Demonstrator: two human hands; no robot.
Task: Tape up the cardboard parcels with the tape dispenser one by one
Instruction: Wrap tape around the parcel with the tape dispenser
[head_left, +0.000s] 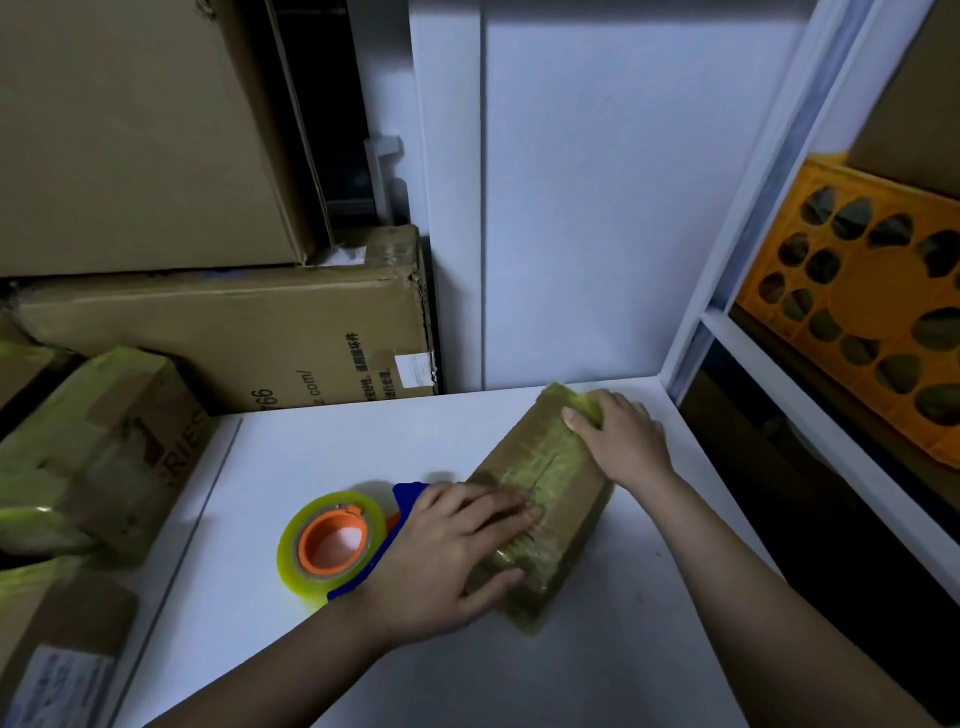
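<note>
Taped parcel (540, 499) under both hands, left hand (447, 551) fingers flat on top, right hand (618, 436) gripping far end

The left hand (447, 540) lies palm down, fingers straight and slightly spread, thumb hooked below them; its bare forearm runs back toward the lower left. The right hand (618, 436) sits farther out, palm down, fingers curled over at the tips, thumb stretched toward the left hand; its forearm slants back to the lower right
</note>
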